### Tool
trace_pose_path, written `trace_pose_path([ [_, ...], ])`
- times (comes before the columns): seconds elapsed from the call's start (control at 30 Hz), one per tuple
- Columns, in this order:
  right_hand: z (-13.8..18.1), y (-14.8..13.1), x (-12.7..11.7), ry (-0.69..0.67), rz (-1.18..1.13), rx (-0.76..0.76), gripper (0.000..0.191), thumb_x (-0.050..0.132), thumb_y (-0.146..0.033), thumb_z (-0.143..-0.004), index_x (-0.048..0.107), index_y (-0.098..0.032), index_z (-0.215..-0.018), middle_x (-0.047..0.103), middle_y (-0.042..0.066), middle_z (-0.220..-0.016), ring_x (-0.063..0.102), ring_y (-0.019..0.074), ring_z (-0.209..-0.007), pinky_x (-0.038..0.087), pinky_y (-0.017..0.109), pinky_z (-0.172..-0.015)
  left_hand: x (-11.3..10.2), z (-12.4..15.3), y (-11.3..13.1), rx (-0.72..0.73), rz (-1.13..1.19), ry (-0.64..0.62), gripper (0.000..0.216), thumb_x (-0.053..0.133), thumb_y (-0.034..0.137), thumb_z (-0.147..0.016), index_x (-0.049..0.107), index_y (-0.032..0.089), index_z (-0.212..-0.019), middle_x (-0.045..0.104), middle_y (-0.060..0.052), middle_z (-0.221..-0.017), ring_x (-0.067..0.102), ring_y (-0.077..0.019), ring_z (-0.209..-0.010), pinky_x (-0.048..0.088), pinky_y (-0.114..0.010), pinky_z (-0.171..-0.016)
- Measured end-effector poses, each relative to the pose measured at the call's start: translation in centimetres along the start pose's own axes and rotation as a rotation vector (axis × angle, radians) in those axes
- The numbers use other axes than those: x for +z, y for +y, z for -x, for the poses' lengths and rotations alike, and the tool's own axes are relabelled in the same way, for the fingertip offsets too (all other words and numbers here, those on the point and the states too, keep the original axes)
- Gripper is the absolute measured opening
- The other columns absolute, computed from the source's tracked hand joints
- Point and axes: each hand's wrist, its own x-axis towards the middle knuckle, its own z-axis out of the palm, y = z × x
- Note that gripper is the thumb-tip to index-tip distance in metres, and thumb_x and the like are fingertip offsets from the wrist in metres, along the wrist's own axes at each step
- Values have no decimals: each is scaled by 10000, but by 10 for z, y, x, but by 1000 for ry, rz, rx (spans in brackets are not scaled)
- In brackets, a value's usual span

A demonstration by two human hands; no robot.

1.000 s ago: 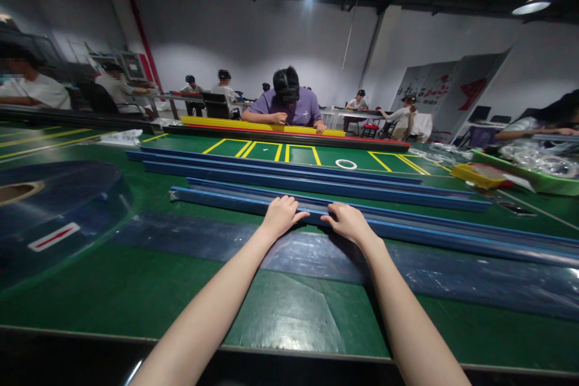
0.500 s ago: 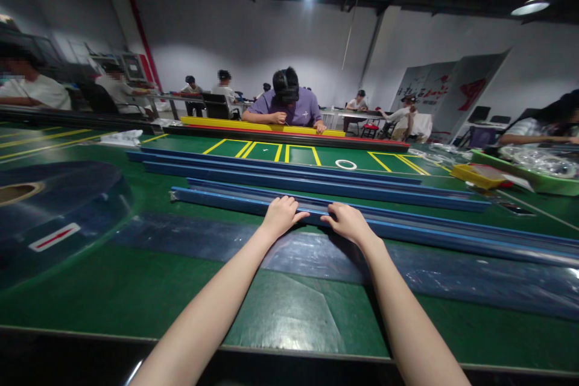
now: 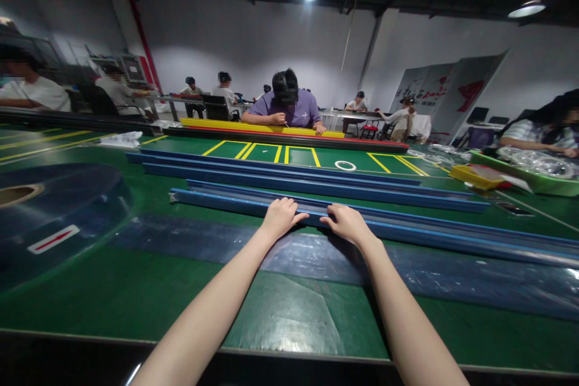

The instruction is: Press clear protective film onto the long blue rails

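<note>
A long blue channel rail (image 3: 434, 228) lies across the green table in front of me. My left hand (image 3: 281, 216) grips its near edge, fingers curled over the top and thumb pointing right along the side. Just to the right, my right hand (image 3: 346, 220) holds the same edge, its thumb pointing left. A small gap separates the two thumbs. Under my wrists, a clear plastic film strip (image 3: 312, 256) runs along the table, nearer to me than the rail. The undersides of my fingers are hidden.
A large film roll (image 3: 90, 211) lies at left. Another blue rail (image 3: 316, 181) rests beyond mine. Behind it are a white ring (image 3: 345, 165), a black rail (image 3: 289, 139) and a co-worker (image 3: 294, 105) at a yellow rail (image 3: 217, 125). A yellow tray (image 3: 477, 176) and green bin (image 3: 529, 172) stand right.
My hands and the blue rail stay in place. Across the table, the co-worker's hand at the yellow rail has shifted slightly, and the person at far right has moved a little.
</note>
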Motion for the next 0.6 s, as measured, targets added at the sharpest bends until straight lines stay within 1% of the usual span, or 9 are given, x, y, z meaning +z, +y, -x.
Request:
trace_pose_path([
  [0.6, 1, -2, -2, -2, 8, 10, 252, 444, -394, -859, 585, -187, -829, 639, 69, -896, 579, 171, -831, 326, 234, -644, -1, 0, 0, 3, -13, -15, 448, 401, 525, -846, 594, 148, -700, 619, -65, -714, 547, -188, -720, 318, -298, -623],
])
